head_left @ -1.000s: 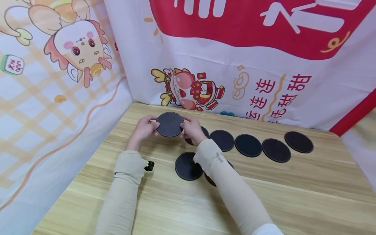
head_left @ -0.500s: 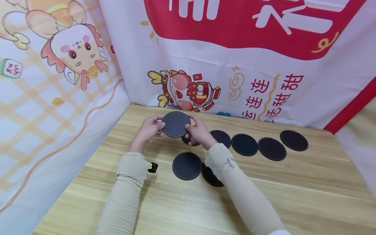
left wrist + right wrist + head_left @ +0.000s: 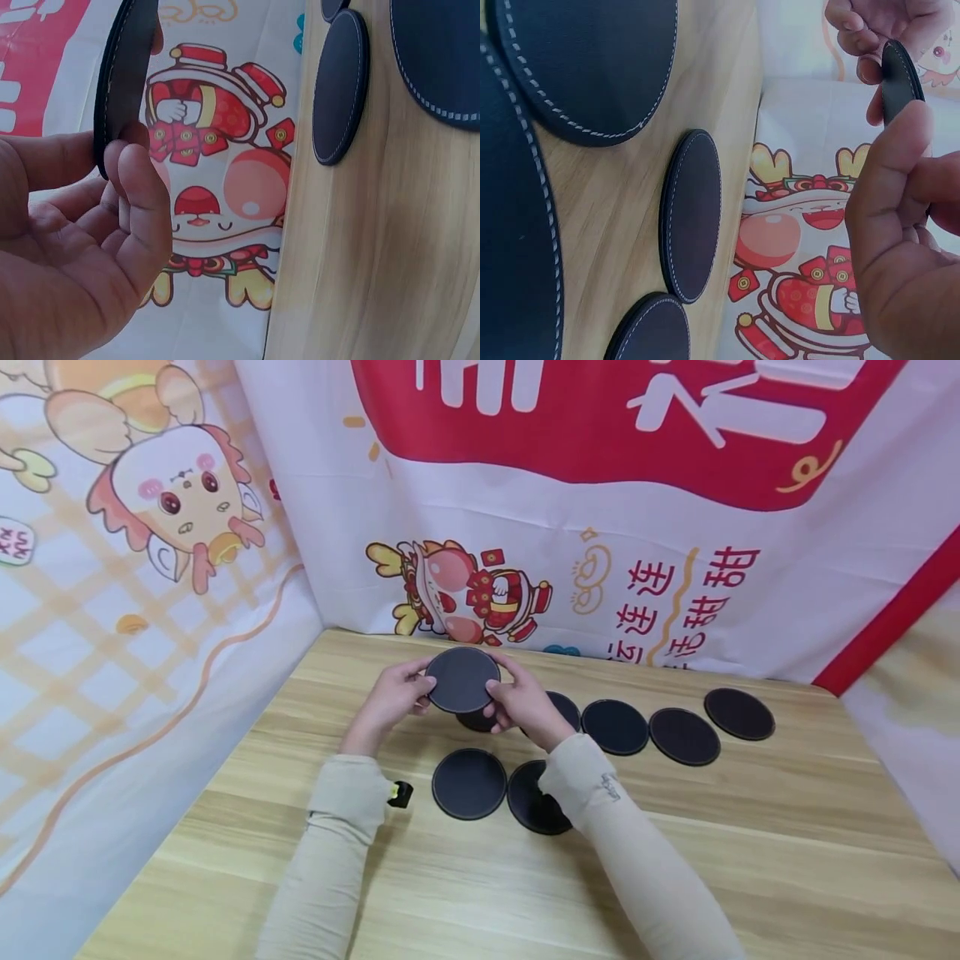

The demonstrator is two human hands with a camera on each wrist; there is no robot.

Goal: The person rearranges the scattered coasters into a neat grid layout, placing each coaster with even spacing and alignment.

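A round dark coaster (image 3: 462,680) with a stitched rim is held up above the table near its back edge. My left hand (image 3: 392,700) pinches its left side between thumb and fingers, and my right hand (image 3: 527,702) pinches the right side. In the left wrist view the held coaster (image 3: 126,75) stands almost edge-on, as does the same coaster (image 3: 900,81) in the right wrist view. Just below it lies another coaster (image 3: 477,721), partly hidden by the held one. My right forearm partly covers a front coaster (image 3: 531,797).
More dark coasters lie rightward along the back, among them one (image 3: 615,727) and a far right one (image 3: 739,713). A further coaster (image 3: 469,783) lies nearer the front. Printed cloth (image 3: 450,502) hangs behind the wooden table (image 3: 465,893). A small black object (image 3: 402,793) sits by the left cuff.
Both hands have moved right with the held coaster, which now overlaps the coaster below it in the head view. The head view has shifted slightly, and the coasters on the table stay put.
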